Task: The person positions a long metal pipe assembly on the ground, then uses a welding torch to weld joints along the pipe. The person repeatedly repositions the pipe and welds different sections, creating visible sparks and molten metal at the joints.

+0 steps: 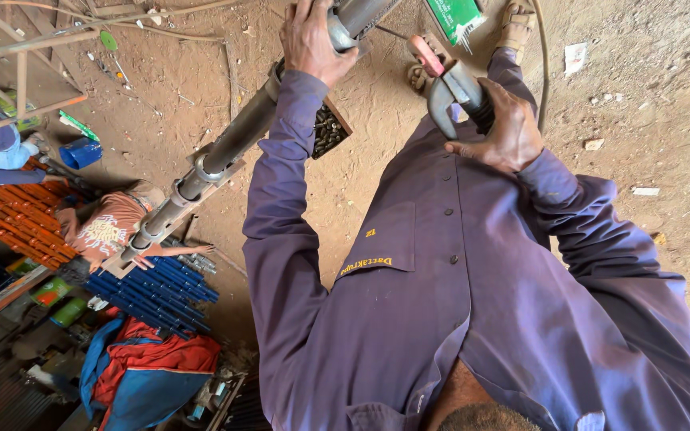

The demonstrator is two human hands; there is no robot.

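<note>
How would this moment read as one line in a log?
left hand: gripping grey pipe | right hand: holding grey clamp tool | nearby: another person, blue rods | floor: dirt

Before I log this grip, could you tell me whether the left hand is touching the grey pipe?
Touching: the head view shows the left hand wrapped around the grey pipe near its upper end.

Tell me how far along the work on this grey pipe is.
Done: several collars already sit along the grey pipe; whether they are welded cannot be told. In hand: the left hand clasps the pipe, and the right hand holds a welding electrode holder clear of it, no arc visible. Left: probably bringing the holder to the pipe.
</note>
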